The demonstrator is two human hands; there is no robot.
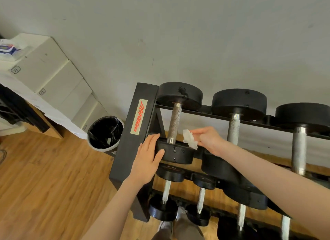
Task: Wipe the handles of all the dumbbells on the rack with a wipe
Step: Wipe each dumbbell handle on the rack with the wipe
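Head view: your left hand (149,157) lies flat, fingers straight, steadying the dumbbell (175,153), while your right hand (207,139) pinches the wipe (189,138) beside its handle (175,122).

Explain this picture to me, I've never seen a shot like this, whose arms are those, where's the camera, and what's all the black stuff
There is one picture, taken by a camera worn on a person's head, looking forward and down, so the two bare arms reaching in from the bottom are that person's own. The black frame with the red-lettered label is a metal dumbbell rack standing on a wooden floor against a pale wall. Black round-ended dumbbells with silver metal handles lie across its two tiers. The left hand rests flat, fingers straight, on the near end of the top-left dumbbell. The right hand pinches a crumpled white wipe just right of that dumbbell's handle; whether it touches the handle is unclear. Left of the rack stands a round bin with a black liner, beside stacked white boxes.
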